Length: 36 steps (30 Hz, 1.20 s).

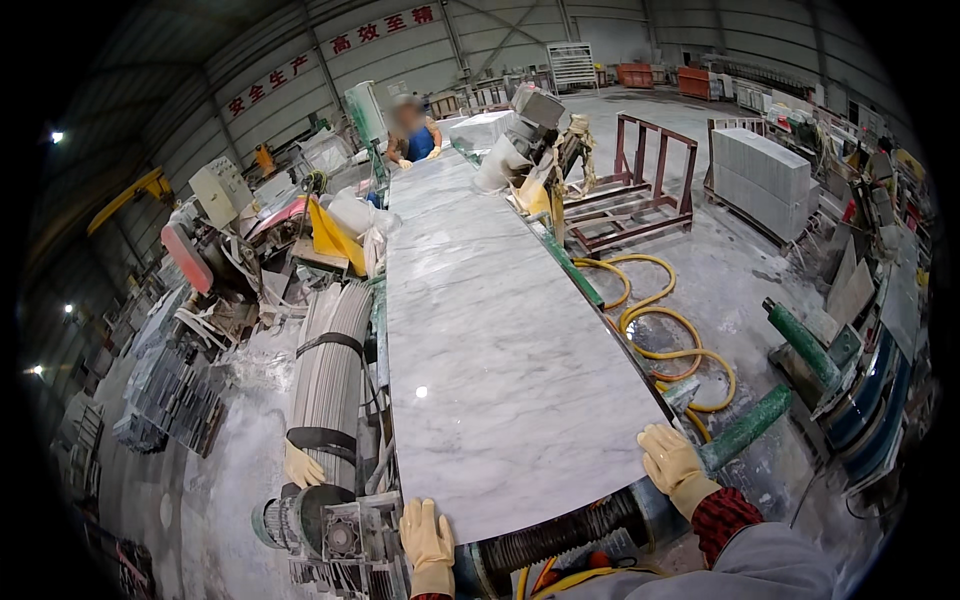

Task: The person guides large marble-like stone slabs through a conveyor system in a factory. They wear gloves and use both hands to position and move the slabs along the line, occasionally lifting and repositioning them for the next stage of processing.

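A long, polished white marble slab point(490, 330) with grey veins stretches away from me on a green machine bed. My left hand point(427, 545), in a cream work glove, rests at the slab's near left corner with its fingers stretched out. At the near right corner my right hand point(677, 468), gloved alike, lies with its fingers extended over the edge. The undersides of both hands are hidden. Beyond the far end, a co-worker point(423, 140) in a blue apron has gloved hands at the slab.
A black ribbed roller cover point(560, 538) runs below the near edge. On the left are a strapped bundle of strips point(328, 370), a cream glove point(303, 466) and a motor point(285, 522). A yellow hose point(690, 340), green bar point(745, 428) and dark red rack point(640, 185) are right.
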Available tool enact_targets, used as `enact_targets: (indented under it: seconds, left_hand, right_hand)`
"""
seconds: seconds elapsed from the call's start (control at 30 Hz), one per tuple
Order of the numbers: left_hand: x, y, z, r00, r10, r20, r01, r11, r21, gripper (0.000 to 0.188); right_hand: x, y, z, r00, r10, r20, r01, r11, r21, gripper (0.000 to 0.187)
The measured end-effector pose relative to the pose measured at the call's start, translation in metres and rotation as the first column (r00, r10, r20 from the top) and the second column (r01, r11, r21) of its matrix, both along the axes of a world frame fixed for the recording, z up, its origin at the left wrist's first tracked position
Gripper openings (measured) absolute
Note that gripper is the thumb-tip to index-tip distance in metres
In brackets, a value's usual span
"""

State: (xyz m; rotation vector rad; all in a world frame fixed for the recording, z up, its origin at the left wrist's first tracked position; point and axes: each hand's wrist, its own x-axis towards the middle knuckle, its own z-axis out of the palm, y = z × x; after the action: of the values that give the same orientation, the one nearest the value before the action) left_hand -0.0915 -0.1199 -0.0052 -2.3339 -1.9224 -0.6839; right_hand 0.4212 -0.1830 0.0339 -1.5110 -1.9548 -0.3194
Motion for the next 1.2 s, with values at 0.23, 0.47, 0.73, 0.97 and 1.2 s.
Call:
enact_targets:
  seconds: [0.23, 0.47, 0.73, 0.97, 1.2]
  left_hand:
    - [-0.001, -0.002, 0.000, 1.000, 0.013, -0.010, -0.013, 1.000, -0.021, 0.046]
    - [0.002, -0.004, 0.007, 1.000, -0.021, 0.001, 0.021, 1.000, -0.004, 0.045]
    - [0.001, -0.007, 0.004, 1.000, -0.005, -0.025, 0.006, 1.000, 0.004, 0.044]
    - [0.000, -0.011, 0.002, 1.000, -0.003, -0.011, 0.004, 1.000, 0.022, 0.044]
    - [-0.004, -0.013, -0.006, 1.000, 0.007, 0.013, -0.007, 1.000, 0.009, 0.046]
  right_hand:
    - [0.001, -0.003, -0.001, 1.000, -0.004, -0.020, 0.003, 1.000, -0.030, 0.036]
    - [-0.001, -0.006, 0.001, 0.999, -0.013, -0.030, 0.013, 1.000, -0.007, 0.034]
    - [0.001, -0.010, -0.007, 0.999, -0.019, -0.051, 0.015, 0.997, -0.072, 0.036]
    - [-0.001, -0.011, -0.003, 1.000, -0.012, -0.027, 0.011, 0.999, -0.031, 0.034]
    - [0.000, -0.013, -0.006, 1.000, -0.007, -0.018, 0.007, 1.000, -0.029, 0.035]
